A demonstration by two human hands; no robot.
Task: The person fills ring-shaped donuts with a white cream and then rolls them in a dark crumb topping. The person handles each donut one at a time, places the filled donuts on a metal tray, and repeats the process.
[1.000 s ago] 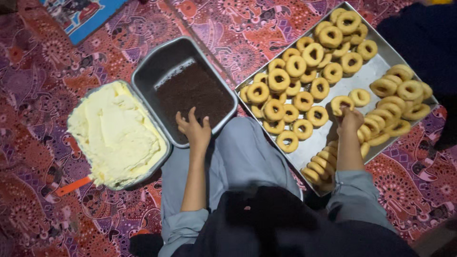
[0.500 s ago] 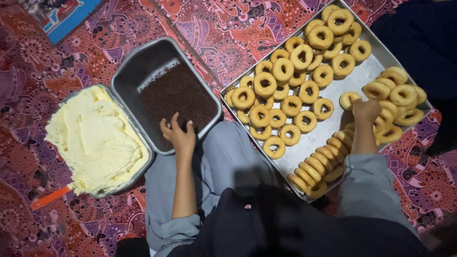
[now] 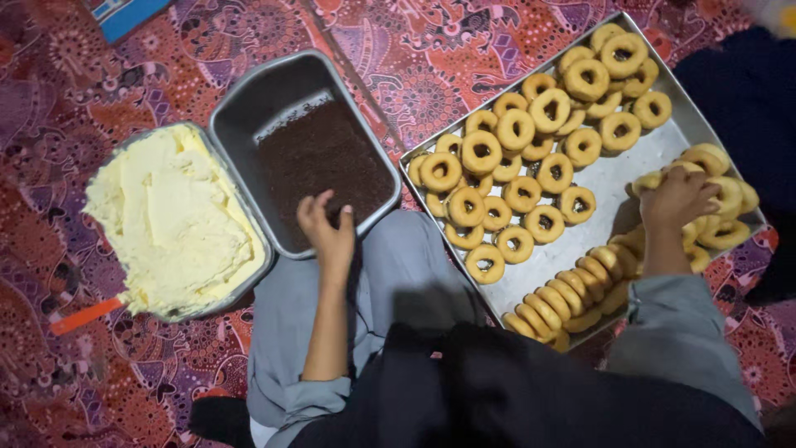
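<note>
My left hand [image 3: 326,234] rests on the near rim of a grey metal pan [image 3: 249,108], fingers loosely apart and touching the dark chocolate sprinkles [image 3: 319,162] inside. My right hand [image 3: 676,199] reaches across a large metal tray [image 3: 613,178] and curls over a plain ring doughnut [image 3: 647,179] at the left edge of a pile by the tray's right side. Several more doughnuts [image 3: 514,166] lie flat in the tray's left half, and a row [image 3: 564,294] stands on edge near its front. My grey-clad knees sit between pan and tray.
A second pan of pale yellow cream [image 3: 170,220] lies left of the sprinkle pan, with an orange spatula handle [image 3: 83,315] sticking out at its lower left. All of it sits on a red and purple patterned carpet [image 3: 414,75]. Dark cloth [image 3: 746,91] lies at the right.
My right hand has moved right across the tray, from its middle to the pile at the right side. My left hand stayed on the sprinkle pan's rim. The view shifted slightly.
</note>
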